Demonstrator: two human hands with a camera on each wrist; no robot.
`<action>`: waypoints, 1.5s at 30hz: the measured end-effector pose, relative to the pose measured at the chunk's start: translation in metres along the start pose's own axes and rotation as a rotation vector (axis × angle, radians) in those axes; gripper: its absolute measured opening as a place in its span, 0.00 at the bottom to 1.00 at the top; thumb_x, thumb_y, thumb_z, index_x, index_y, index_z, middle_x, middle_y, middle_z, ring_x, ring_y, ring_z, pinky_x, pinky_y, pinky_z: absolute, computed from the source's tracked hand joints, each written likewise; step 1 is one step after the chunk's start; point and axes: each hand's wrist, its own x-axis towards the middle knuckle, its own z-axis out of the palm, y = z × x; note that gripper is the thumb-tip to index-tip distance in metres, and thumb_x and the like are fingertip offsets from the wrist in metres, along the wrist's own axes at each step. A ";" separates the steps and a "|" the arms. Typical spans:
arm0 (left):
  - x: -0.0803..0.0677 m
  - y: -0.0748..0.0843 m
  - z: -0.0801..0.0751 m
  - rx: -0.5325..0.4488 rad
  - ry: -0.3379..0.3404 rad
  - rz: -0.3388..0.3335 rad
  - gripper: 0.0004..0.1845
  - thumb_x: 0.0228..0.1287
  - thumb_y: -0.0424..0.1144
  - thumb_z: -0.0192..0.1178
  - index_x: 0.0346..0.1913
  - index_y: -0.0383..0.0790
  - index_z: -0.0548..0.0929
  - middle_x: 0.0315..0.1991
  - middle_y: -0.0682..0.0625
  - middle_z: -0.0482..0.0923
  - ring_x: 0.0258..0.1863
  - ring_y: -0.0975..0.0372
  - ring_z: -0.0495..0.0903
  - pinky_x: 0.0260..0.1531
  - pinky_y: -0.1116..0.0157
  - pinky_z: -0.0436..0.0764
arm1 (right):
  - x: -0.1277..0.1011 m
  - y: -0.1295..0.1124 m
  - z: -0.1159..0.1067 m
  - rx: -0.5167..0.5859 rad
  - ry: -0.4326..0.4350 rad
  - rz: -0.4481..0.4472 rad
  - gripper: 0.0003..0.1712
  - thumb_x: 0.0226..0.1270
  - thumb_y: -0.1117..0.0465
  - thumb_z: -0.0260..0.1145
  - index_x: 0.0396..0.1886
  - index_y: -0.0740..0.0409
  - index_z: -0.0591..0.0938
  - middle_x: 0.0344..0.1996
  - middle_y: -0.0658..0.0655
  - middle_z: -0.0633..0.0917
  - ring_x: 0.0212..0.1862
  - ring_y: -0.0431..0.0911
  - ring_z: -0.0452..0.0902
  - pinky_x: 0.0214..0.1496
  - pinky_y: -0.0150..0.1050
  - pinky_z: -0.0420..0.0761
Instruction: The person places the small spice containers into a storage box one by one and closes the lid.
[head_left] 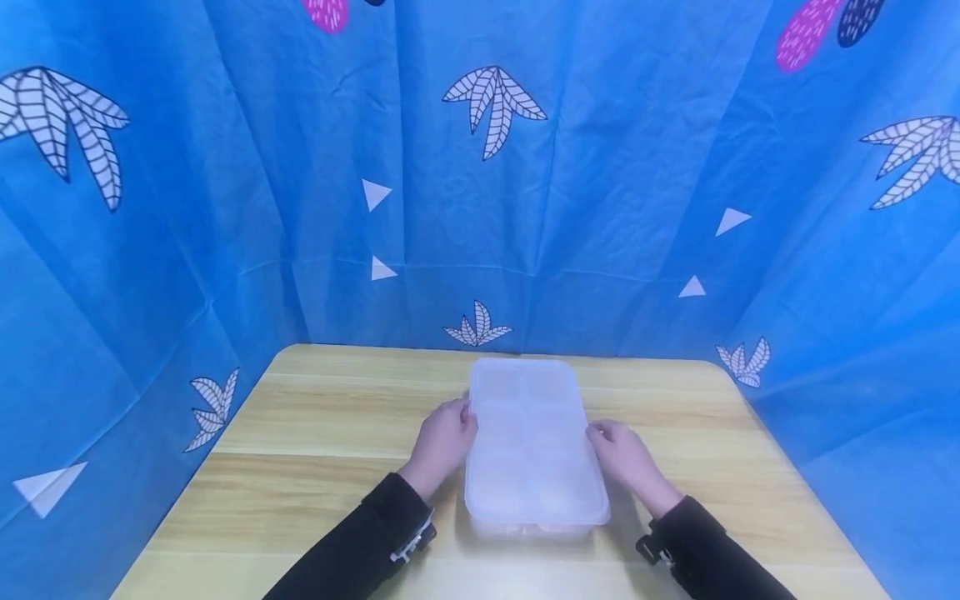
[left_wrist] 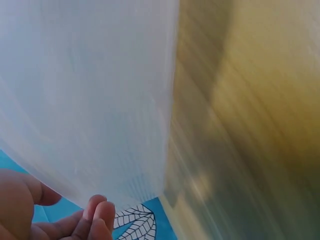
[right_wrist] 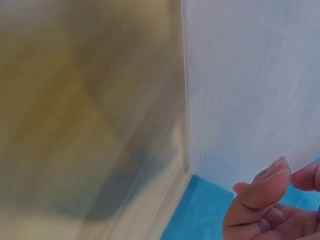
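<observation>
The box (head_left: pixel 534 446) (translucent plastic, lid on) lies on the table (head_left: pixel 315 433) between the hands. The left hand (head_left: pixel 444 442) and the right hand (head_left: pixel 626 454) touch its long sides; the fingers seem loosely curled, the grip unclear.

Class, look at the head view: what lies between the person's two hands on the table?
In the head view, a translucent plastic container lies between the left hand and the right hand; each touches one long side.

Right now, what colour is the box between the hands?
Translucent milky white plastic container; the head view shows it best.
</observation>
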 end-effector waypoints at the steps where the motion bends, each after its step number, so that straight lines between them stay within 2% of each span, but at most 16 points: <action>1: -0.001 0.000 0.001 0.018 0.009 0.004 0.19 0.75 0.39 0.53 0.60 0.30 0.79 0.42 0.41 0.82 0.37 0.54 0.81 0.42 0.55 0.83 | 0.003 0.000 0.000 0.005 0.001 0.008 0.26 0.79 0.55 0.51 0.58 0.76 0.77 0.54 0.74 0.81 0.58 0.67 0.76 0.59 0.61 0.76; 4: -0.001 0.001 0.003 0.058 0.019 0.002 0.18 0.74 0.39 0.53 0.57 0.29 0.79 0.35 0.43 0.82 0.31 0.56 0.79 0.35 0.57 0.82 | 0.012 -0.001 0.002 0.008 -0.003 0.039 0.28 0.79 0.53 0.50 0.60 0.75 0.76 0.56 0.74 0.80 0.58 0.67 0.76 0.59 0.60 0.76; 7: 0.000 0.003 0.005 0.106 0.028 -0.021 0.19 0.73 0.41 0.54 0.56 0.28 0.78 0.38 0.42 0.83 0.32 0.57 0.81 0.35 0.57 0.83 | 0.020 -0.003 0.003 0.000 -0.003 0.069 0.28 0.79 0.52 0.49 0.61 0.74 0.75 0.56 0.73 0.80 0.57 0.66 0.77 0.58 0.60 0.77; 13: 0.006 0.009 0.006 0.113 -0.002 -0.142 0.21 0.74 0.44 0.52 0.55 0.27 0.75 0.32 0.44 0.78 0.27 0.56 0.77 0.25 0.60 0.79 | 0.035 -0.009 0.006 -0.024 -0.031 0.099 0.26 0.79 0.53 0.45 0.57 0.73 0.72 0.48 0.69 0.81 0.46 0.59 0.79 0.47 0.54 0.81; 15: 0.008 0.010 0.007 0.151 -0.017 -0.182 0.24 0.75 0.46 0.50 0.58 0.26 0.73 0.33 0.42 0.79 0.27 0.55 0.78 0.23 0.59 0.77 | 0.037 -0.011 0.008 -0.015 -0.057 0.111 0.27 0.80 0.53 0.41 0.58 0.74 0.69 0.49 0.71 0.80 0.48 0.61 0.78 0.50 0.56 0.80; 18: 0.012 0.013 0.009 0.215 -0.040 -0.236 0.27 0.76 0.48 0.46 0.63 0.26 0.72 0.41 0.38 0.81 0.33 0.51 0.80 0.26 0.56 0.79 | 0.037 -0.011 0.012 0.008 -0.084 0.134 0.30 0.80 0.53 0.36 0.63 0.77 0.63 0.56 0.77 0.74 0.55 0.68 0.74 0.58 0.60 0.76; 21: 0.015 0.014 0.010 0.262 -0.052 -0.268 0.27 0.77 0.50 0.43 0.62 0.29 0.76 0.48 0.37 0.82 0.38 0.48 0.81 0.31 0.53 0.81 | 0.036 -0.011 0.018 0.009 -0.087 0.145 0.34 0.81 0.51 0.33 0.67 0.79 0.57 0.62 0.82 0.68 0.63 0.73 0.67 0.65 0.64 0.69; 23: 0.017 0.013 0.011 0.275 -0.063 -0.281 0.27 0.78 0.51 0.41 0.59 0.31 0.79 0.46 0.39 0.83 0.38 0.49 0.81 0.32 0.53 0.81 | 0.036 -0.011 0.021 -0.006 -0.081 0.152 0.34 0.82 0.51 0.32 0.68 0.79 0.56 0.62 0.83 0.68 0.63 0.74 0.67 0.65 0.64 0.69; 25: 0.018 0.012 0.011 0.281 -0.077 -0.284 0.28 0.79 0.52 0.39 0.57 0.32 0.80 0.44 0.40 0.83 0.36 0.51 0.80 0.31 0.55 0.80 | 0.037 -0.010 0.023 -0.031 -0.075 0.155 0.35 0.82 0.51 0.32 0.68 0.80 0.57 0.61 0.83 0.69 0.62 0.74 0.68 0.64 0.64 0.71; 29: 0.021 0.009 0.012 0.243 -0.105 -0.269 0.29 0.81 0.53 0.37 0.56 0.33 0.80 0.39 0.42 0.82 0.34 0.52 0.79 0.30 0.56 0.78 | 0.039 -0.010 0.023 -0.053 -0.075 0.145 0.37 0.83 0.50 0.30 0.71 0.81 0.55 0.66 0.82 0.64 0.66 0.73 0.63 0.68 0.64 0.66; 32: 0.022 0.007 0.013 0.200 -0.109 -0.236 0.29 0.82 0.52 0.35 0.54 0.32 0.81 0.37 0.43 0.81 0.34 0.52 0.79 0.34 0.55 0.79 | 0.041 -0.008 0.023 -0.041 -0.081 0.136 0.39 0.83 0.48 0.28 0.73 0.81 0.53 0.70 0.80 0.59 0.70 0.72 0.56 0.72 0.63 0.59; 34: 0.023 0.006 0.014 0.173 -0.114 -0.212 0.29 0.82 0.51 0.35 0.54 0.32 0.81 0.36 0.42 0.81 0.35 0.51 0.80 0.38 0.53 0.80 | 0.041 -0.007 0.023 -0.030 -0.085 0.131 0.40 0.83 0.47 0.27 0.73 0.80 0.54 0.71 0.79 0.59 0.71 0.72 0.55 0.72 0.63 0.57; 37: 0.024 0.004 0.014 0.142 -0.119 -0.187 0.29 0.83 0.50 0.34 0.56 0.30 0.80 0.39 0.40 0.82 0.41 0.49 0.81 0.47 0.49 0.81 | 0.042 -0.006 0.023 -0.010 -0.092 0.132 0.40 0.83 0.46 0.26 0.73 0.78 0.56 0.70 0.78 0.61 0.70 0.72 0.57 0.72 0.63 0.59; 41: 0.024 0.001 0.015 0.098 -0.126 -0.185 0.30 0.83 0.50 0.33 0.62 0.30 0.77 0.50 0.37 0.82 0.52 0.44 0.80 0.56 0.46 0.77 | 0.041 -0.004 0.023 0.044 -0.101 0.128 0.39 0.84 0.46 0.27 0.73 0.77 0.58 0.67 0.78 0.66 0.67 0.72 0.63 0.68 0.64 0.66; 45: 0.023 0.000 0.016 0.065 -0.131 -0.170 0.30 0.83 0.50 0.32 0.65 0.30 0.75 0.57 0.35 0.80 0.59 0.42 0.77 0.61 0.45 0.73 | 0.041 -0.002 0.023 0.102 -0.097 0.107 0.38 0.84 0.46 0.29 0.72 0.77 0.59 0.64 0.78 0.69 0.65 0.71 0.67 0.65 0.63 0.70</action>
